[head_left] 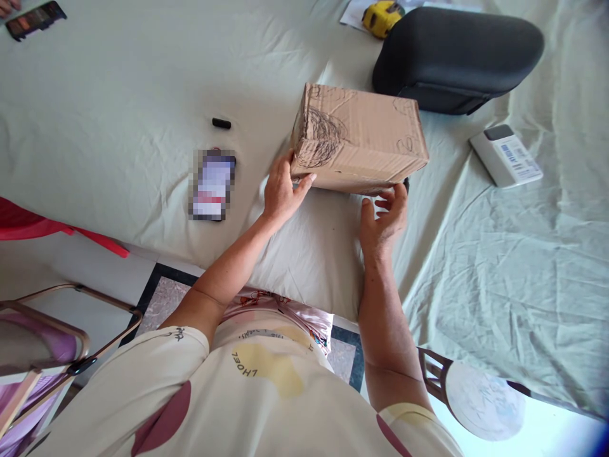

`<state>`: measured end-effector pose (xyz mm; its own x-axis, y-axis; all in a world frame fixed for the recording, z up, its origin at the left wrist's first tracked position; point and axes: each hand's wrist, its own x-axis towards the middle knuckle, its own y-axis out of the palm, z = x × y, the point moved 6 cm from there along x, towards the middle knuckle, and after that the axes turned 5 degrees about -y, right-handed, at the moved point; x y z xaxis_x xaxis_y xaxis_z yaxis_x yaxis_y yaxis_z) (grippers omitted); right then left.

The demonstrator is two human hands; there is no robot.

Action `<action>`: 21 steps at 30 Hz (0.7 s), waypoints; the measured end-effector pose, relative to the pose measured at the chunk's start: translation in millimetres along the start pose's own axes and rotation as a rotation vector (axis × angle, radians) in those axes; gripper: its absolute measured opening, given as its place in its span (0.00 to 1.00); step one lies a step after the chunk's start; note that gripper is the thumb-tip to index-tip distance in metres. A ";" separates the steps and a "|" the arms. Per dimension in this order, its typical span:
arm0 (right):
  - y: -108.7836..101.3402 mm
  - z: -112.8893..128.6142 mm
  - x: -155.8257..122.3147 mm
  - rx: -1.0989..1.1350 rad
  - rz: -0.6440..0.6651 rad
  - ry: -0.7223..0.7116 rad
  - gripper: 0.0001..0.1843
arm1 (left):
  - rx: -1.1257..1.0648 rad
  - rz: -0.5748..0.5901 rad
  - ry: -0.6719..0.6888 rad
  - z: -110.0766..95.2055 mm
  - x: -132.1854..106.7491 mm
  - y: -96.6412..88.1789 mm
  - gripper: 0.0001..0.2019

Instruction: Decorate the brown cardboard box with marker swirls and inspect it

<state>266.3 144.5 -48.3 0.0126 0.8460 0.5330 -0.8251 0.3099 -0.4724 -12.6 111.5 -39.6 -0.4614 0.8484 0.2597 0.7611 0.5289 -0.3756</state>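
A brown cardboard box (366, 127) with dark scribbles on its top is on the cloth-covered table in front of me. My left hand (284, 193) grips its near left corner, the thumb lying along the near side and the fingers around the left end. At the lower near right edge is my right hand (385, 219), with bent fingers reaching the box and the thumb standing apart from them. A small black thing (406, 184) shows by those fingertips; its kind cannot be made out. The box's underside is hidden.
Left of the box lie a phone (212, 187) with a blurred screen and a small black cylinder (221, 123). Behind it are a black padded case (457, 57) and a yellow tape measure (382, 18). A white box-shaped device (509, 155) lies right. Another person's hand (7, 6) is near a second phone (35, 20).
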 end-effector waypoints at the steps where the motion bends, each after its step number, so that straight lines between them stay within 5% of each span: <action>1: -2.1 3.7 0.3 -0.010 -0.019 -0.008 0.39 | -0.013 -0.001 0.011 -2.8 -1.5 0.7 0.36; 8: -12.5 28.9 -0.6 -0.190 -0.074 -0.037 0.59 | 0.181 -0.071 0.123 -24.9 -20.2 11.1 0.51; 16: -14.6 36.6 -2.1 -0.335 -0.025 0.080 0.61 | 0.220 -0.095 0.147 -31.8 -33.0 17.0 0.63; 21: -12.1 30.0 0.7 -0.241 0.012 0.071 0.61 | 0.202 -0.092 0.141 -22.3 -27.4 20.1 0.61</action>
<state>259.3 128.4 -21.1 0.0504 0.8759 0.4798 -0.6669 0.3871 -0.6367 25.6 98.3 -34.4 -0.4453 0.7923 0.4172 0.6061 0.6097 -0.5109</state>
